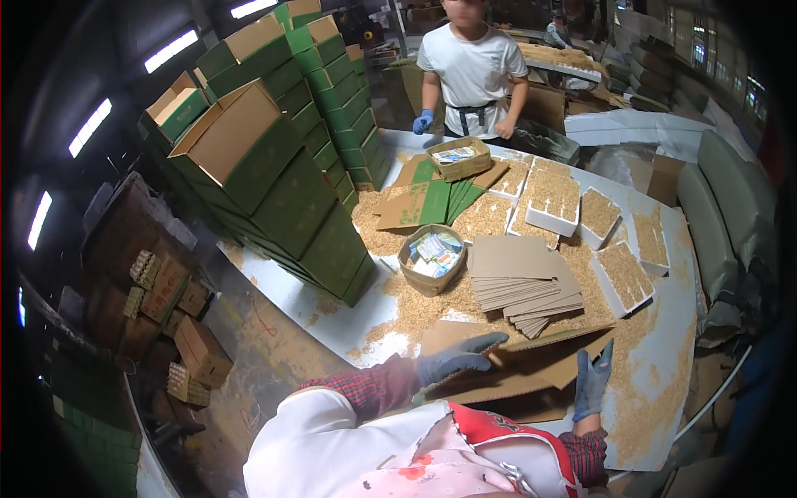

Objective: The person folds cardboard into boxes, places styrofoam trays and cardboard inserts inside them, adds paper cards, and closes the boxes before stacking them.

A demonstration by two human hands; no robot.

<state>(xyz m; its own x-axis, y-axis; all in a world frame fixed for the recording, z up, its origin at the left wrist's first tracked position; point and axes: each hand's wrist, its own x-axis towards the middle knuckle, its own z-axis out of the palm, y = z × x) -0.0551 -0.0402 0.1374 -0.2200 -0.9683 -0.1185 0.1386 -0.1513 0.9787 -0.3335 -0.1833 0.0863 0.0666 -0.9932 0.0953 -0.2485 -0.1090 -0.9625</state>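
Observation:
In front of me stands a partly opened cardboard box, its brown inner walls facing up. My left hand, in a grey-blue glove, is at the box's left end, with a wall edge between its fingers. My right hand, gloved alike, is at the right end with fingers spread beside the flap; any contact there is hard to make out. Just beyond the box lies a fanned stack of flat cardboard pieces. To its left is a round basket holding printed cards or packets.
Tall stacks of green boxes rise on the left of the table. White foam trays filled with wood shavings stand at right. Flat green cartons and a second basket lie farther back. A person stands across the table.

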